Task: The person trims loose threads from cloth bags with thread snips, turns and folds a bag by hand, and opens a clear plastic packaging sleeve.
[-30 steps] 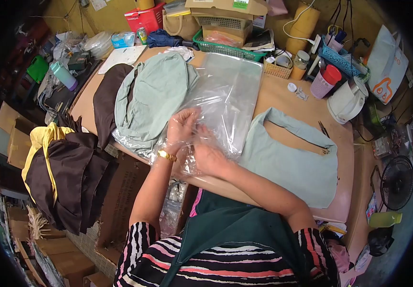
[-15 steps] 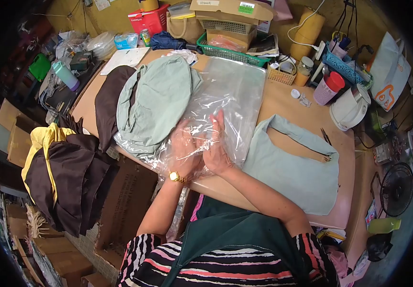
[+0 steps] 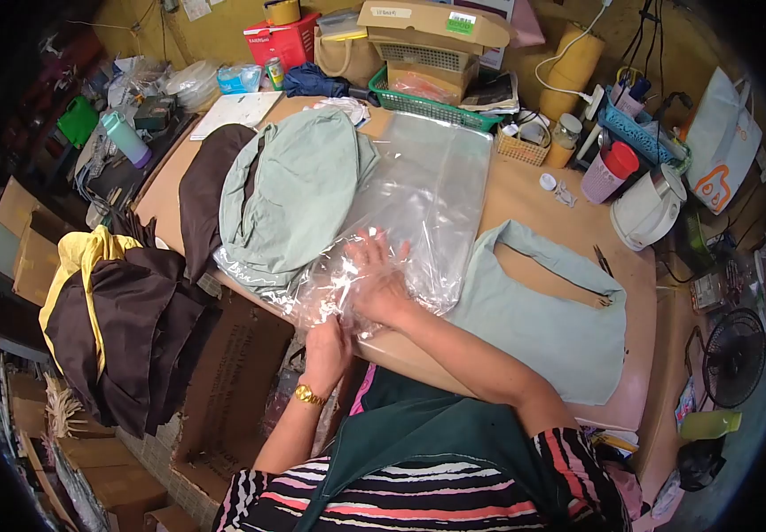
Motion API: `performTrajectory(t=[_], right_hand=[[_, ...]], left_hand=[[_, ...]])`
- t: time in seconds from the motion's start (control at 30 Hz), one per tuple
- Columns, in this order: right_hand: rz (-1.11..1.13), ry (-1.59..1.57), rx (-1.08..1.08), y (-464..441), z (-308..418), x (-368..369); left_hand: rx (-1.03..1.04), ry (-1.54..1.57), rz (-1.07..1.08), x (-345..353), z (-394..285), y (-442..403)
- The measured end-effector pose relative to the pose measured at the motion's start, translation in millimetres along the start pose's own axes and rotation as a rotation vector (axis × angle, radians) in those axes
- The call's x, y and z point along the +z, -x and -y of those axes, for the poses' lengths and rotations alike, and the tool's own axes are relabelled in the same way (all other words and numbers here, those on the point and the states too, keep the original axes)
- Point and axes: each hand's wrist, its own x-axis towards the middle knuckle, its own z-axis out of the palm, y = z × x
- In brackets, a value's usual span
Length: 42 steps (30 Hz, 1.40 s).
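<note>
Near the table's front edge, my left hand (image 3: 326, 344) is closed on the edge of a clear plastic bag (image 3: 338, 282). My right hand (image 3: 377, 282) is spread open, with the clear film over its fingers. Whether it lies inside the bag or beneath a loose layer, I cannot tell. A pale green folded fabric piece (image 3: 298, 191) lies left of my hands, partly over a dark brown cloth (image 3: 205, 191). Flat clear plastic bags (image 3: 440, 173) lie behind my right hand. To the right rests a pale green apron-shaped piece (image 3: 542, 328) with a neck opening.
Dark brown cloths with a yellow strap (image 3: 134, 328) hang over a cardboard box (image 3: 232, 399) at the left. Small scissors (image 3: 603, 260) lie at the right. Along the back stand a green basket (image 3: 436, 108), a pink cup (image 3: 603, 182) and a white kettle (image 3: 649, 208).
My left hand has drawn back toward me, out from under the film, and now grips the bag's edge. My right hand has shifted left and spread its fingers under the film.
</note>
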Motion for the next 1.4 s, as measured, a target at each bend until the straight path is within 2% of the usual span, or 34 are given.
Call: performTrajectory(t=[0.03, 0.07, 0.1, 0.13, 0.17, 0.2, 0.23, 0.33, 0.4, 0.47, 0.53, 0.6, 0.63, 0.7, 0.77, 0.83, 0.9, 0.93, 0.97, 1.0, 1.07, 1.13, 1.17, 1.2, 1.23, 1.27, 1.33, 1.37, 1.4], right_hand=[[0.017, -0.026, -0.038, -2, -2, 7], [0.038, -0.058, -0.069, -1, -1, 13], [0.035, -0.060, -0.065, -4, -1, 3], [0.136, 0.003, -0.030, -12, -4, -9], [0.244, 0.065, 0.006, -17, -7, -18], [0.217, -0.063, 0.098, -26, -11, -9], [0.208, -0.063, 0.101, -34, -13, -16], [0.283, -0.046, 0.213, -43, -16, -27], [0.273, -0.034, 0.191, -44, -13, -25], [0.127, 0.083, 0.050, -22, 0, -22], [0.482, -0.489, -0.151, -1, 23, -58], [0.081, -0.990, -0.426, 38, 42, -61], [0.175, -1.238, -0.423, 53, 42, -81], [0.242, -2.004, -0.052, 86, 34, -99], [0.039, -1.691, 0.056, 95, -4, -96], [-0.144, -1.786, 0.300, 113, -54, -87], [-0.277, -1.563, 0.380, 143, -101, -90], [-0.299, -1.555, 0.398, 158, -116, -93], [-0.345, -1.552, 0.314, 174, -129, -96], [-0.391, -1.551, 0.236, 191, -138, -98], [-0.348, -1.583, 0.278, 224, -154, -114], [-0.311, -1.614, 0.303, 243, -157, -134], [-0.423, -1.581, 0.433, 249, -155, -144], [-0.533, -1.543, 0.557, 251, -154, -149], [-0.544, -1.542, 0.565, 252, -153, -147], [-0.668, -1.268, 0.516, 251, -150, -139], [-0.745, -1.011, 0.467, 252, -159, -123], [-0.611, -1.048, 0.479, 250, -179, -117], [-0.467, -1.086, 0.489, 247, -191, -111]], left_hand=[[-0.095, 0.012, 0.200, -7, -4, 2], [0.221, 0.000, 0.010, -3, 3, 11], [0.236, 0.107, 0.039, -23, -9, 10], [0.249, 0.214, 0.068, -54, -24, 10], [-0.061, 0.319, 0.081, -93, -42, 7], [-0.084, 0.491, -0.124, -128, -46, 4], [0.035, 0.858, -0.408, -146, -15, 14], [0.093, 0.818, -0.956, -217, 21, 26], [0.065, 0.720, -1.067, -238, 29, 28], [0.051, 0.639, -1.088, -241, 24, 24], [0.080, 0.589, -0.966, -226, 4, 15], [0.101, 0.551, -0.711, -194, -24, 3], [0.105, 0.531, -0.547, -170, -40, -3], [0.130, 0.429, -0.113, -114, -68, -14], [0.216, 0.299, 0.300, -49, -85, -11], [0.362, 0.142, 0.613, -6, -96, -2], [0.451, 0.082, 0.607, -6, -130, -13], [0.529, 0.022, 0.589, -5, -148, -23], [0.543, 0.036, 0.603, 3, -164, -36], [0.715, -0.040, 0.231, 11, -181, -50], [0.880, -0.096, -0.140, 31, -190, -73], [0.726, 0.122, 0.625, 66, -172, -93], [0.741, 0.128, 0.637, 79, -173, -91], [0.732, 0.140, 0.532, 90, -176, -87], [0.714, 0.151, 0.429, 100, -178, -84], [0.713, 0.152, 0.441, 110, -180, -82], [0.778, 0.273, 0.400, 124, -180, -83], [0.746, 0.264, 0.410, 122, -180, -84], [0.607, 0.294, 0.507, 114, -182, -88]])
